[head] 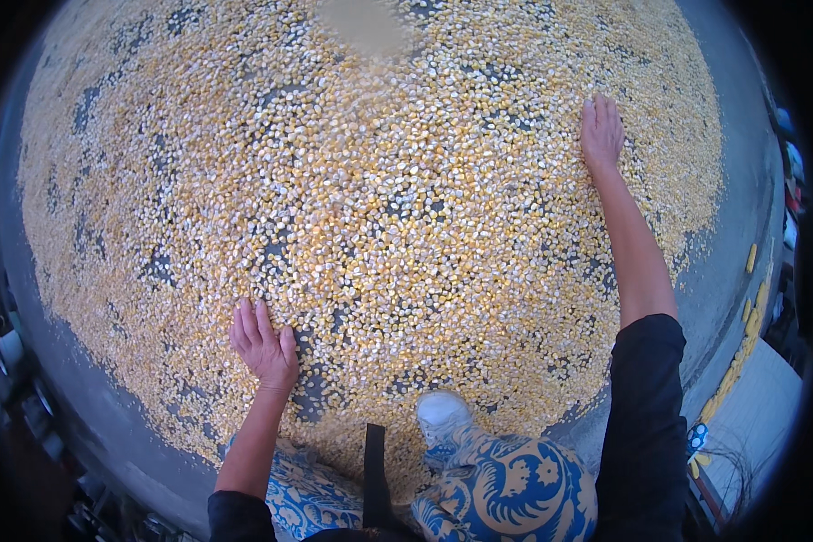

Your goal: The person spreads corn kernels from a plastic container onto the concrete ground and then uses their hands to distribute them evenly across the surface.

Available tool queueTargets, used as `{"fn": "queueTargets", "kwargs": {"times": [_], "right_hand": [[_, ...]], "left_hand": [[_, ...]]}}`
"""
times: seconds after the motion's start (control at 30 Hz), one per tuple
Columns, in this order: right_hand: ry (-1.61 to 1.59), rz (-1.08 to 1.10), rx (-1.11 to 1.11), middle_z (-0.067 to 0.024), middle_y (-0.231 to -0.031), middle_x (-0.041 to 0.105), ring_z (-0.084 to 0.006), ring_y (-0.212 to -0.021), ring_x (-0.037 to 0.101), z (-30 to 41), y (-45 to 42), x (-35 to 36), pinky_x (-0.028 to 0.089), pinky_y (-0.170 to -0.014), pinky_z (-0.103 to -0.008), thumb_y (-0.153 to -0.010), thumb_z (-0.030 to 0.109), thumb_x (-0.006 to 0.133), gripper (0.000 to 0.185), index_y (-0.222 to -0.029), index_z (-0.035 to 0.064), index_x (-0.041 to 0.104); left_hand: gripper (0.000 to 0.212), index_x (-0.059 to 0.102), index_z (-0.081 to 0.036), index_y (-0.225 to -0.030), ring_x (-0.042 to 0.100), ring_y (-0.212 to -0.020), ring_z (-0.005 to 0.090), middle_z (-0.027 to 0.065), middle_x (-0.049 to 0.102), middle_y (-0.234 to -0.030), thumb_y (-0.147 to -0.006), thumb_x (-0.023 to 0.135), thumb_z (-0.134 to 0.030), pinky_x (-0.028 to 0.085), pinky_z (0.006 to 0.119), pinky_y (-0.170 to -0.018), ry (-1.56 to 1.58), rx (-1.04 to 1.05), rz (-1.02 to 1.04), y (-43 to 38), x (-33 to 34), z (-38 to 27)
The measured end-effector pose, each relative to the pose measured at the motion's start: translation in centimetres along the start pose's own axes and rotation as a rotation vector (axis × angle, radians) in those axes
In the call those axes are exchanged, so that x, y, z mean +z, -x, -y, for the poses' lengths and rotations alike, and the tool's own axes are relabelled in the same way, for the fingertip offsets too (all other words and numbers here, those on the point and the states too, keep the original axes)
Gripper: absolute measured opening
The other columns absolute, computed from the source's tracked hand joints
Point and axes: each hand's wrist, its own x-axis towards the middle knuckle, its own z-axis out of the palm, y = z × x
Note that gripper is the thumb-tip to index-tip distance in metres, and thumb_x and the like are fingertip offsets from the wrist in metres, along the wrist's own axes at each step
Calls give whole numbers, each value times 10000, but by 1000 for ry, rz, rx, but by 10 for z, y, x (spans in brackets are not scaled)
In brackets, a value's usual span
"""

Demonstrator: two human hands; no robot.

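Loose yellow and pale corn kernels (379,257) lie in a broad, thin layer over a dark grey floor, which shows through in patches. Low on the left, my left hand (265,345) rests palm down on the kernels, its fingers apart and thumb spread. My right hand (602,132) reaches far out at the upper right, its back up and fingers close together, touching the kernels there. Neither hand shows anything held, though both palms are hidden. A white shoe (442,411) stands among the kernels between my arms, below blue-and-cream patterned trousers (515,484).
Several corn cobs (742,349) line the right edge beside a pale flat board or slab (752,406). Bare grey floor (745,162) borders the kernels. A blurred pale spot covers the top centre. A dark strap (374,474) hangs before me. Indistinct clutter sits at the far left rim.
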Motion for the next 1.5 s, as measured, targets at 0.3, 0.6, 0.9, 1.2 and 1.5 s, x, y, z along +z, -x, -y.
{"fn": "queueTargets", "kwargs": {"times": [0.3, 0.6, 0.9, 1.2, 1.5], "right_hand": [[-320, -3, -821, -98, -1364, 369, -254, -1266, 309, 343, 81, 3, 167, -1069, -440, -892, 403, 379, 472, -1242, 95, 453], [-448, 256, -1622, -58, -1382, 371, -229, -1296, 304, 423, 239, -4, 129, -1107, -436, -885, 434, 416, 439, -1204, 148, 510], [-269, 102, -808, -168, -1368, 351, -333, -1272, 298, 284, 9, -3, 217, -1035, -495, -874, 384, 412, 479, -1280, 130, 442], [83, -110, 57, -114, -1440, 272, -276, -1326, 244, 41, -64, 30, 144, -1074, -430, -906, 520, 289, 599, -1383, 158, 312], [-270, -134, -926, -107, -1391, 340, -249, -1293, 283, 357, 32, 39, 175, -1064, -429, -908, 426, 388, 519, -1330, 124, 383]], "left_hand": [[569, 341, -57, -1342, 238, -1300, 343, 175, 268, -1416, -873, 429, -368, 150, 487, -1047, -9, 0, -5, -1, -3, 2], [567, 346, -56, -1333, 239, -1297, 349, 182, 273, -1408, -876, 419, -384, 153, 497, -1043, 1, 11, 1, -2, -3, 1], [556, 364, -55, -1317, 259, -1283, 350, 178, 290, -1399, -864, 433, -369, 170, 498, -1035, -2, -6, -3, -1, -3, 4], [552, 386, -86, -1307, 257, -1287, 330, 151, 301, -1395, -838, 475, -365, 187, 474, -1036, 26, -24, 9, -7, -4, -5], [548, 421, -125, -1297, 246, -1299, 294, 111, 303, -1403, -816, 496, -376, 180, 470, -1046, 100, -68, 12, -2, -8, 3]]}}
